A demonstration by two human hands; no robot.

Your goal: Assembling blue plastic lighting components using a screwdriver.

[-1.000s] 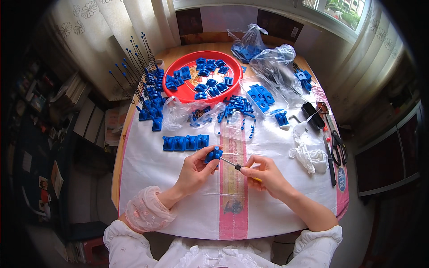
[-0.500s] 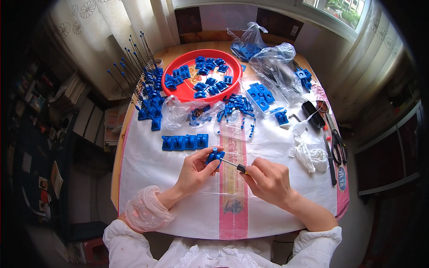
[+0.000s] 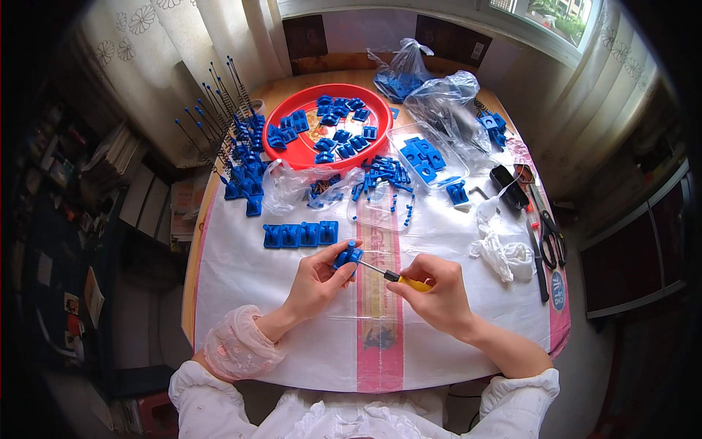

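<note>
Above the near middle of the table, my left hand (image 3: 322, 276) pinches a small blue plastic part (image 3: 346, 257) with a rounded knob on top. My right hand (image 3: 437, 291) grips a screwdriver (image 3: 414, 284) with a yellow and black handle. Its metal shaft points left and its tip meets the side of the blue part; the exact contact point is too small to make out. Just beyond my left hand, several square blue assemblies (image 3: 300, 234) stand side by side in a row on the white cloth (image 3: 292, 351).
A red basin (image 3: 281, 155) of blue parts stands at the back. Blue pieces with upright springs (image 3: 238, 157) crowd the far left. Plastic bags (image 3: 453, 110) and a clear tray (image 3: 447, 170) lie at the back right. Scissors (image 3: 552, 241) and a black case (image 3: 510, 186) line the right edge.
My right hand's fingers have shifted on the screwdriver, so more of its yellow handle shows. My left hand still holds the blue part in nearly the same place.
</note>
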